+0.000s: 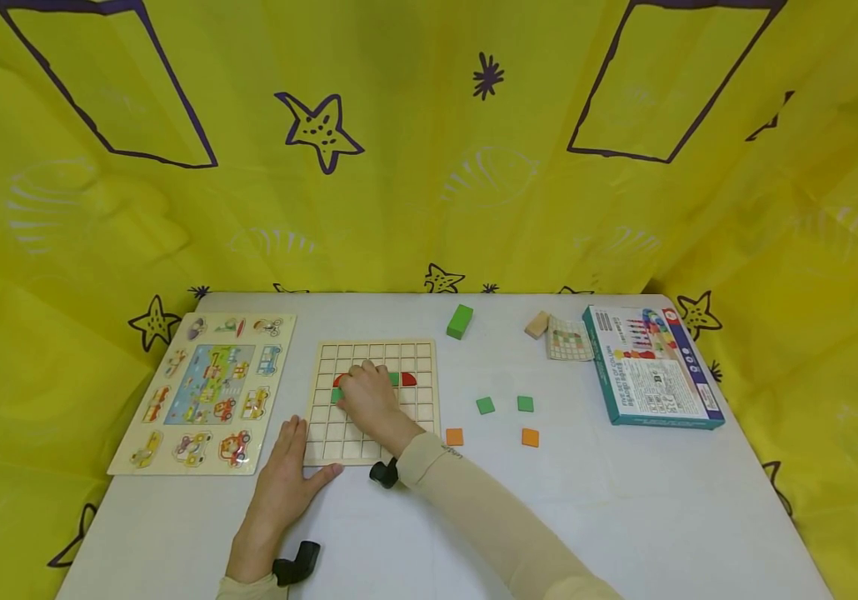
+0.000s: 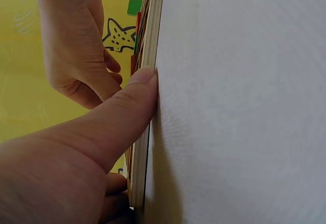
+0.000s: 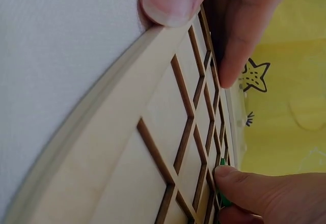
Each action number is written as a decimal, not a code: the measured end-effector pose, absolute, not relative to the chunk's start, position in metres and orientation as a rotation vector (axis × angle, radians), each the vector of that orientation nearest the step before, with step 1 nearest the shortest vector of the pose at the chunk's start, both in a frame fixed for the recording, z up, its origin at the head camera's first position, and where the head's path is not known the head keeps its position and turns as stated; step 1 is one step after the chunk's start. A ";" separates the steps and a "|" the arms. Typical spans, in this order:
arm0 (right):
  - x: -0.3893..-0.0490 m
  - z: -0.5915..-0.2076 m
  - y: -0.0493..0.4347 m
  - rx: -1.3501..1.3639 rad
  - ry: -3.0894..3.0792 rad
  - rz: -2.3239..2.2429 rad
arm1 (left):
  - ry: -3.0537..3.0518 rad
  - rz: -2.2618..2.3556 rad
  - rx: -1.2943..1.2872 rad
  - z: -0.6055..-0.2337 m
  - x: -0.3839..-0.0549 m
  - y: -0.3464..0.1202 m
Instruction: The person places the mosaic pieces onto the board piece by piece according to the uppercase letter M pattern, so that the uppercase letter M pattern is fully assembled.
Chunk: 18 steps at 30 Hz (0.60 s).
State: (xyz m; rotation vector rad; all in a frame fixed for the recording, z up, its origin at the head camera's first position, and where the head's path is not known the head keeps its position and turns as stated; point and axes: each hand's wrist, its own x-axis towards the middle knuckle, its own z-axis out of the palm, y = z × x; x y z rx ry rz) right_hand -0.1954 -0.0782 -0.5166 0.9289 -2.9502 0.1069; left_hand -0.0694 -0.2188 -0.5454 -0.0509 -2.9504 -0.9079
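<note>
Pinching a green tile point(image 3: 224, 199), the right hand point(image 1: 371, 402) lies over the board point(image 1: 423, 412), its fingers hiding part of a red-and-green row point(image 1: 394, 379) that runs left to right. The left hand point(image 1: 286, 479), thumb spread from its fingers, touches the board's near-left edges, farther from that row.

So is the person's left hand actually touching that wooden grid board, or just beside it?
Touching: the right wrist view shows the left hand with its thumb tip against the edge of the wooden grid board.
</note>
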 end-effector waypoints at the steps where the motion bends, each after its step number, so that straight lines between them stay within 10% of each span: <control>1: -0.195 -0.517 -0.078 0.926 -2.948 0.109 | -2.952 -0.909 -0.050 -0.545 -0.069 -0.219; 18: -0.194 -0.520 -0.074 0.884 -2.984 0.192 | -2.962 -0.911 -0.038 -0.545 -0.070 -0.219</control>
